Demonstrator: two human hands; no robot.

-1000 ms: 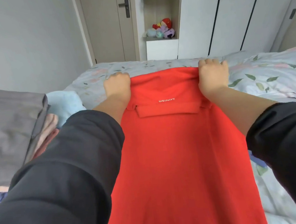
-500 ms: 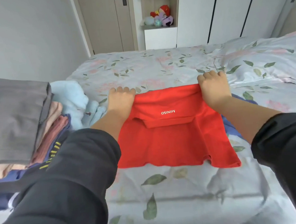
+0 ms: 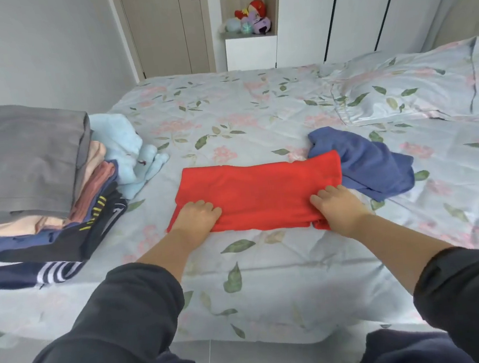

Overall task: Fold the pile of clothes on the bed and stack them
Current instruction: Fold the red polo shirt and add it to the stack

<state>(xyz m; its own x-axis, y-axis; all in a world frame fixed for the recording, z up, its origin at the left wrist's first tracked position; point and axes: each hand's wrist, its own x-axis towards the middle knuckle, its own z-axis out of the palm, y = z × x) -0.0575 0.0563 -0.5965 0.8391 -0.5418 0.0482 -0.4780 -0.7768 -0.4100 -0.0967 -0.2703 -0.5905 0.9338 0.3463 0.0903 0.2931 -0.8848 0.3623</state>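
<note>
1. The red garment [image 3: 263,190] lies flat on the bed [image 3: 224,109], close to the bed's near edge and roughly midway along it. It is folded into a wide rectangle, plain red on top, with layered edges showing at its near right corner.
2. The left hand [image 3: 198,219] is at the garment's near left corner. Its fingers are bent down onto the cloth and grasp that corner.
3. The right hand [image 3: 338,209] is at the near right corner, knuckles up and fingers curled over the cloth, grasping it. The thumbs of both hands are hidden.
4. A crumpled blue garment [image 3: 372,164] lies unfolded just beside the red one, touching its right end, on the side toward the pillow [image 3: 414,89].
5. A stack of folded clothes [image 3: 23,162] stands at the bed's left edge, with a grey piece on top. A light blue garment [image 3: 122,146] is bunched against the stack's far side.
</note>
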